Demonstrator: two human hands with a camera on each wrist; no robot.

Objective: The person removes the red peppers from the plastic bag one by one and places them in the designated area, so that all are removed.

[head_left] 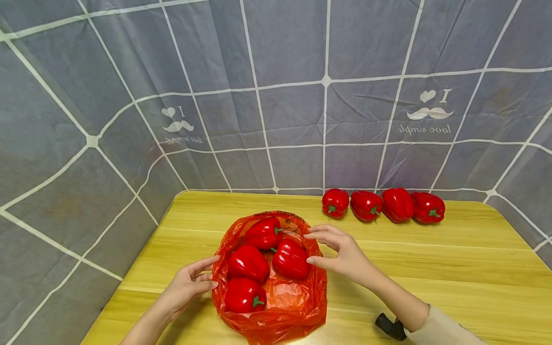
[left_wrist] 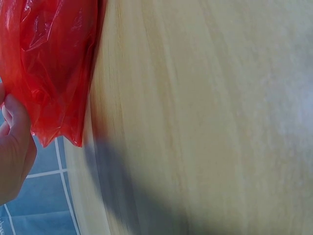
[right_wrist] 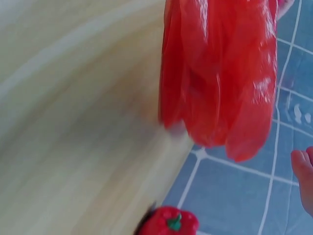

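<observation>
A red plastic bag stands with its mouth wide on the wooden table. Inside it lie several red bell peppers with green stems. My left hand touches the bag's left side, thumb and fingers spread apart; the left wrist view shows part of that hand against the red plastic. Over at the bag's right rim is my right hand, its fingers extended and loosely bent, with nothing gripped. In the right wrist view its fingertips appear apart from the bag.
More red bell peppers sit in a row along the back of the table, right of the bag. A grey curtain with white lines hangs behind and at the sides. Something black shows beside the right forearm.
</observation>
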